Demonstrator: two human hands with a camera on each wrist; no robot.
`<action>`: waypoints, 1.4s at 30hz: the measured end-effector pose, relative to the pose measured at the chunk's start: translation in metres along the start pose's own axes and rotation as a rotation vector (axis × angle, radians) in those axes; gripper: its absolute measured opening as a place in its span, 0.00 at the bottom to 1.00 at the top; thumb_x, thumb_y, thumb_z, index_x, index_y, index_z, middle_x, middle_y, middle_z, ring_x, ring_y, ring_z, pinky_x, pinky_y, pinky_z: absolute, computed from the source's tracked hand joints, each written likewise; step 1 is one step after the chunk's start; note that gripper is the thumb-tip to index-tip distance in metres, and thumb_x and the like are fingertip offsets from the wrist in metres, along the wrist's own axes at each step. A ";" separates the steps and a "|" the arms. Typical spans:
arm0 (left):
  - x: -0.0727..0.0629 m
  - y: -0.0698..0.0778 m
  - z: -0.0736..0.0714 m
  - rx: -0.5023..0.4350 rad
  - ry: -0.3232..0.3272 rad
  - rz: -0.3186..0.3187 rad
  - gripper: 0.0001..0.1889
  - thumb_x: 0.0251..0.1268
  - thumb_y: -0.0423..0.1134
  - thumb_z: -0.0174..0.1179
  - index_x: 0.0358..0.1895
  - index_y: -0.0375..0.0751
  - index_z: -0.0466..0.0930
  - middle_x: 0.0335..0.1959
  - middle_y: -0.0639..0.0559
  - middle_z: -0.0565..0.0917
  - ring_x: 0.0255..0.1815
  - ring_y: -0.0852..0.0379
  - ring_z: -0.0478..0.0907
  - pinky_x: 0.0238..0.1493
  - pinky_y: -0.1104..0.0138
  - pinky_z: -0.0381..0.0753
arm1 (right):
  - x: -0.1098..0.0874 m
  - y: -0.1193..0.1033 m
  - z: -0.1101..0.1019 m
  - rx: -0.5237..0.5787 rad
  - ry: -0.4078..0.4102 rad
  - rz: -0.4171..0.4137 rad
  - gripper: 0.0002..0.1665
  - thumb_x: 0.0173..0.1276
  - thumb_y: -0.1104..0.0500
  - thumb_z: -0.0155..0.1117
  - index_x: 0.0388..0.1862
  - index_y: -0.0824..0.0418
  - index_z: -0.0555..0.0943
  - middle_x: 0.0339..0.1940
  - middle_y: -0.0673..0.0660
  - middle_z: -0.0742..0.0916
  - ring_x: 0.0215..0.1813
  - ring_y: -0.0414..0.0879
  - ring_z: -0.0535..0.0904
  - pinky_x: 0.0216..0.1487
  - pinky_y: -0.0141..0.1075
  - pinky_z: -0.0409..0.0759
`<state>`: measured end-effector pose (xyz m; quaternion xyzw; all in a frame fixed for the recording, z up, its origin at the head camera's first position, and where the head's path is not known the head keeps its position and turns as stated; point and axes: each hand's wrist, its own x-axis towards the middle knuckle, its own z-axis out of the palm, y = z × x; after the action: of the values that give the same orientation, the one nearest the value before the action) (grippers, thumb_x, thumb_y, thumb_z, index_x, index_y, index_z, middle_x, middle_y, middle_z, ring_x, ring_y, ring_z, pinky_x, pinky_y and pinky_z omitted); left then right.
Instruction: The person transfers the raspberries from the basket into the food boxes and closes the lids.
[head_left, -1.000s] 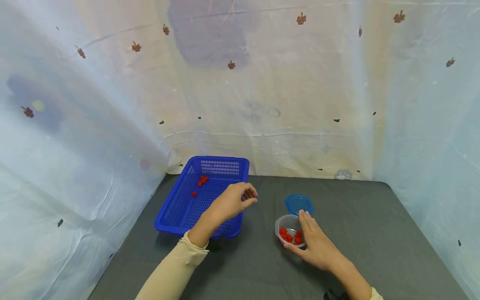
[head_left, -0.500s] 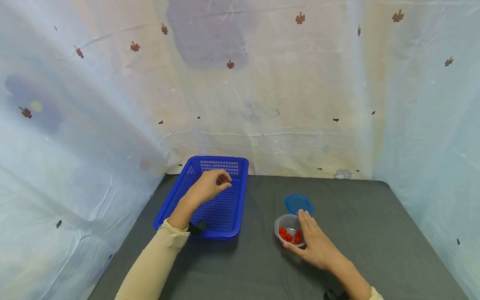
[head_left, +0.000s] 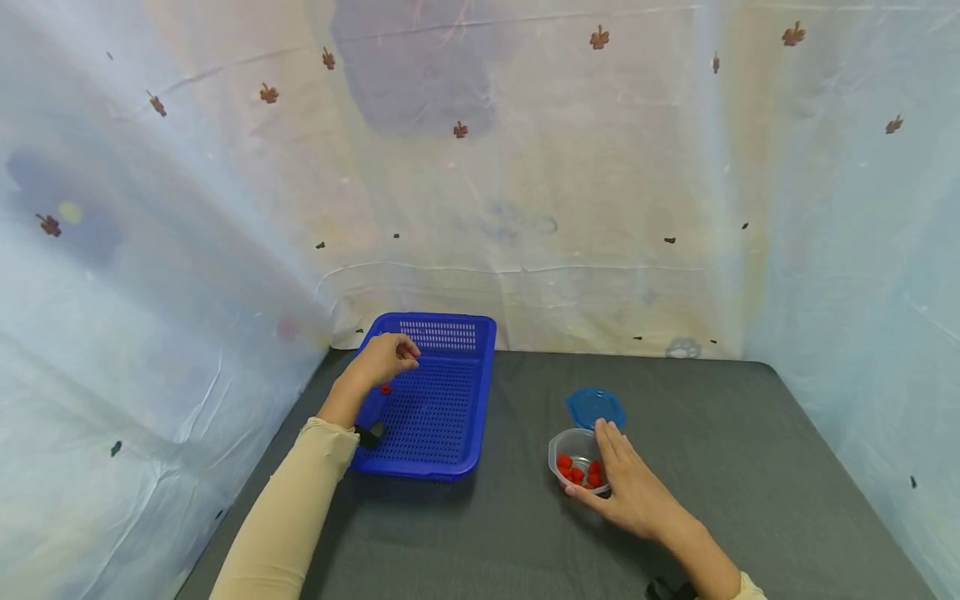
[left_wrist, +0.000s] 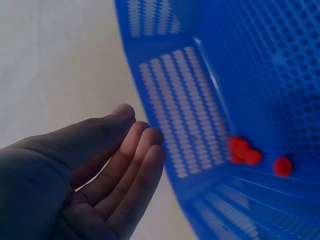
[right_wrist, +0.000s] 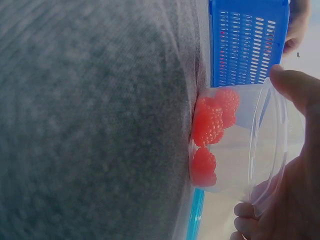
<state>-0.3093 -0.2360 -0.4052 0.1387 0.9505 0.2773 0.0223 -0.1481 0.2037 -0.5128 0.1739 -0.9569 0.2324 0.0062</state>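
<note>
We are holding the left hand point(head_left: 384, 358) out on a slanting left forearm point(head_left: 288, 508), left fingers point(left_wrist: 140, 180) bent, left thumb point(left_wrist: 97, 134) close by. We are cupping the right hand point(head_left: 632, 492), right thumb point(head_left: 588, 499) spread from right fingers point(head_left: 617, 448), right forearm point(head_left: 701, 550) angling inward.

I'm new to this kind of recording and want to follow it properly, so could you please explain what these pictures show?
There is no robot here: a person works with two bare hands. The wide view comes from a camera worn on the head, looking forward and down; the other two come from cameras on the wrists, each watching its own hand. On the dark grey table stand a blue basket with a few red raspberry-like pieces inside and a clear tub holding more red pieces. A blue lid-like piece lies just behind the tub. The right hand holds the tub at its rim. The left hand is at the basket, with nothing visible in its fingers.
</note>
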 end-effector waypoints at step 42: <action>0.053 -0.062 0.033 0.294 -0.108 -0.381 0.26 0.62 0.21 0.68 0.65 0.18 0.77 0.76 0.20 0.67 0.66 0.33 0.75 0.71 0.47 0.76 | -0.002 -0.001 -0.001 0.035 -0.008 0.015 0.71 0.71 0.22 0.61 0.88 0.70 0.49 0.89 0.70 0.55 0.87 0.69 0.51 0.80 0.66 0.58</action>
<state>-0.3722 -0.2544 -0.4643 -0.0268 0.9870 0.1187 0.1045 -0.1465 0.2042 -0.5116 0.1678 -0.9541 0.2483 -0.0024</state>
